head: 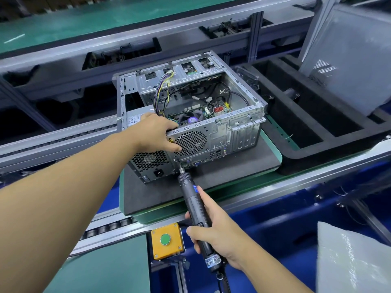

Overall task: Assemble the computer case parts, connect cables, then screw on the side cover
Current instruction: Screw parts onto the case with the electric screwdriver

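One open silver metal computer case [213,132] lies on a dark foam pad [222,176]. The left hand [155,132] grips its upper rear edge. The right hand [213,227] grips one black electric screwdriver [193,201], tip at the rear panel.

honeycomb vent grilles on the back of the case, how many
2: a round fan grille right of the left hand, and the power supply grille below that hand. The hand may hide another.
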